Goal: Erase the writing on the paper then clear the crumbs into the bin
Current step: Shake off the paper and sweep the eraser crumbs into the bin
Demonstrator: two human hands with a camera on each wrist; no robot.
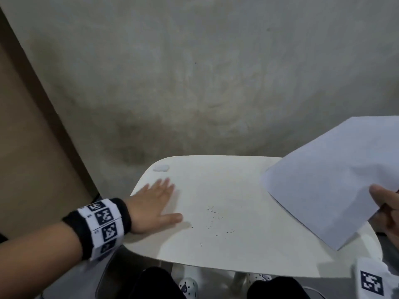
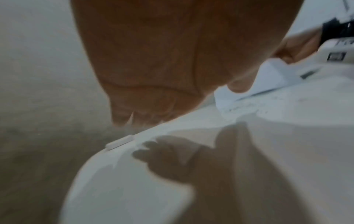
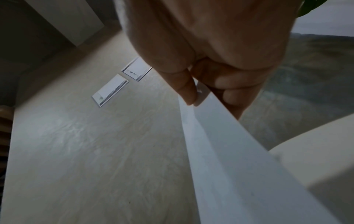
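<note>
A white sheet of paper is lifted off the right side of the small white table. My right hand pinches its near corner, thumb on top; the right wrist view shows the paper edge-on between thumb and fingers. Dark eraser crumbs lie scattered on the table's middle. My left hand lies flat with fingers spread on the table's left part, left of the crumbs. A white eraser rests at the far left corner, also seen as the eraser in the left wrist view. No bin is in view.
A grey concrete floor surrounds the table. A brown board runs along the left. My knees and patterned shoes show under the table's near edge. Two white cards lie on a pale surface in the right wrist view.
</note>
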